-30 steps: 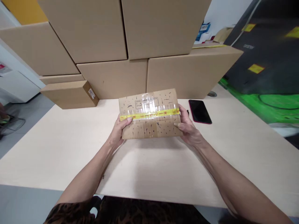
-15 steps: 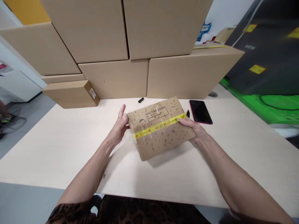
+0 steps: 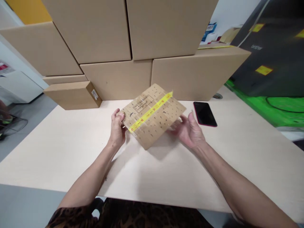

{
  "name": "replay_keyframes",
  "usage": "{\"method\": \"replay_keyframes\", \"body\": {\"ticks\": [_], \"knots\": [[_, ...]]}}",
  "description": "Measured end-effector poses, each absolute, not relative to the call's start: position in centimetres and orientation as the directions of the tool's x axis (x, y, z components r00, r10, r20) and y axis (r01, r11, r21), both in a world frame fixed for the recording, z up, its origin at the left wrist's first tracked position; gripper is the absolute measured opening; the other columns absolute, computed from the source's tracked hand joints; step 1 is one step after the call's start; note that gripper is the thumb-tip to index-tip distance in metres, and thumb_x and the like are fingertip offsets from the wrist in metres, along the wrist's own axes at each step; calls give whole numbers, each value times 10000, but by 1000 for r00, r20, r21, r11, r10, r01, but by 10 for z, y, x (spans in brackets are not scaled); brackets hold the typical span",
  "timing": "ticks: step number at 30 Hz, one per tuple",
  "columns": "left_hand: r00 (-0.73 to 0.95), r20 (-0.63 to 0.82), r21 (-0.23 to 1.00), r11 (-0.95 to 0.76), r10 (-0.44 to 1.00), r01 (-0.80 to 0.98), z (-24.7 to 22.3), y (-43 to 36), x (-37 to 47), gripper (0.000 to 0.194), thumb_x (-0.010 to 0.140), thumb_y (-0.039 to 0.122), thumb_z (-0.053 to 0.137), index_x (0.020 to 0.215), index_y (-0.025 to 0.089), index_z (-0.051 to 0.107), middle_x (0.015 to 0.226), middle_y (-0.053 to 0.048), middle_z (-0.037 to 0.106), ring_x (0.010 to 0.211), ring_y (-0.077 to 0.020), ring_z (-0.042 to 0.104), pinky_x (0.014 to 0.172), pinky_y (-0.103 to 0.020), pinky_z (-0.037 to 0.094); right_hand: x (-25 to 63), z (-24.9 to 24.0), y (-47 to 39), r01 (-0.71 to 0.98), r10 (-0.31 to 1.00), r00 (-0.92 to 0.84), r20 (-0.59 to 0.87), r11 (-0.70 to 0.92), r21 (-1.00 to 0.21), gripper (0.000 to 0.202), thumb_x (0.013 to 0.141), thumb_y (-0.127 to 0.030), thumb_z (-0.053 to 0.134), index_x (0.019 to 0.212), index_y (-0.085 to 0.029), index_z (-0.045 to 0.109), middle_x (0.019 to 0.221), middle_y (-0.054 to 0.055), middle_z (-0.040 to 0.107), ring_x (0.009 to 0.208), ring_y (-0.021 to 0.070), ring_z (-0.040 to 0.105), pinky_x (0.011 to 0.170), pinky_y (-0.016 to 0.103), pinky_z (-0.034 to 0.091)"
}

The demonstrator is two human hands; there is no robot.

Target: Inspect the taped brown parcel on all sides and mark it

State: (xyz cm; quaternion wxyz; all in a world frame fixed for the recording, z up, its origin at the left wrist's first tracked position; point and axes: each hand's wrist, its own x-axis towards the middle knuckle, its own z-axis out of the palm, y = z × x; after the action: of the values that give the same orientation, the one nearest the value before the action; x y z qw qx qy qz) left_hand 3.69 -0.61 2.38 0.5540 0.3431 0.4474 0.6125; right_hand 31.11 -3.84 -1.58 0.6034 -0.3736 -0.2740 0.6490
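A flat cardboard package (image 3: pixel 161 118) with dark specks, a printed label box and a strip of yellow tape is held tilted above the table. My left hand (image 3: pixel 117 126) grips its left corner, thumb on top and fingers beneath. At its right side, my right hand (image 3: pixel 190 131) is open with the thumb raised; its fingertips are blurred and partly under the package's lower right edge. A dark phone (image 3: pixel 205 114) with a red rim lies on the table (image 3: pixel 166 186) to the right of that hand.
Large cardboard boxes (image 3: pixel 116 79) are stacked along the table's back. A smaller box (image 3: pixel 71 96) with a label stands at the back left. A roll of tape (image 3: pixel 217 96) lies at the back right, near a dark machine case (image 3: pixel 277 57) on a green surface (image 3: pixel 282 110).
The package has turned counter-clockwise and moved up and left. My left hand has closed on its corner, while my right hand has let go of the taped edge and opened.
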Motion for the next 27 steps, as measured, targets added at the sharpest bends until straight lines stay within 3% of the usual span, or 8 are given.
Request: {"method": "replay_keyframes", "body": {"ticks": [3,6,11,15,18,21,27], "knots": [[-226,-80,909,-22,971,-417,18,-12,48,676,692,559,889,1226,279,583,1080,-8,674,978,-213,667,720,-273,477,289,-20,-51,-548,984,-102,-147,-178,-817,760,686,-767,914,1277,-382,630,1183,36,789,1275,364,698,996,632,603],[-212,-105,890,-3,972,-455,11,-18,58,897,638,566,932,1393,312,519,1146,-15,712,1105,-255,698,825,-310,537,274,-18,-61,-509,981,-119,-151,-191,-840,836,659,-620,989,1361,-413,585,1359,31,749,1296,358,691,1009,614,614],[13,-165,912,158,986,-378,10,-22,58,1235,569,504,957,1633,250,385,1304,-86,753,1278,-358,679,1071,-440,528,278,-9,-57,-486,981,51,-188,-140,-863,748,639,-490,953,1308,-373,641,1446,24,732,1404,386,622,1091,582,579],[219,-188,938,242,957,-248,15,-19,50,1182,574,455,961,1615,172,478,1496,-166,681,1458,-426,571,1238,-500,408,291,-7,-47,-460,983,109,-148,-82,-884,711,635,-460,874,1302,-330,665,1361,44,778,1386,410,634,1142,587,526],[268,-167,952,226,949,-208,19,-18,46,1113,618,537,964,1582,187,533,1523,-161,662,1525,-425,516,1296,-523,344,297,-6,-46,-460,988,71,-135,-87,-884,682,636,-434,854,1283,-318,672,1353,55,783,1361,408,655,1152,578,518],[315,-122,950,203,941,-236,20,-18,45,1040,637,594,968,1533,234,580,1472,-140,704,1492,-417,560,1268,-535,400,299,-3,-49,-414,993,-60,-105,-121,-902,676,649,-416,853,1293,-322,671,1364,63,780,1347,401,670,1144,576,524],[304,-108,938,199,946,-286,24,-19,45,902,610,478,981,1398,220,626,1344,-134,776,1310,-404,697,1141,-515,530,298,-3,-54,-374,990,-136,27,-26,-927,825,687,-446,908,1446,-351,597,1551,48,683,1496,365,575,1251,551,453]]}}
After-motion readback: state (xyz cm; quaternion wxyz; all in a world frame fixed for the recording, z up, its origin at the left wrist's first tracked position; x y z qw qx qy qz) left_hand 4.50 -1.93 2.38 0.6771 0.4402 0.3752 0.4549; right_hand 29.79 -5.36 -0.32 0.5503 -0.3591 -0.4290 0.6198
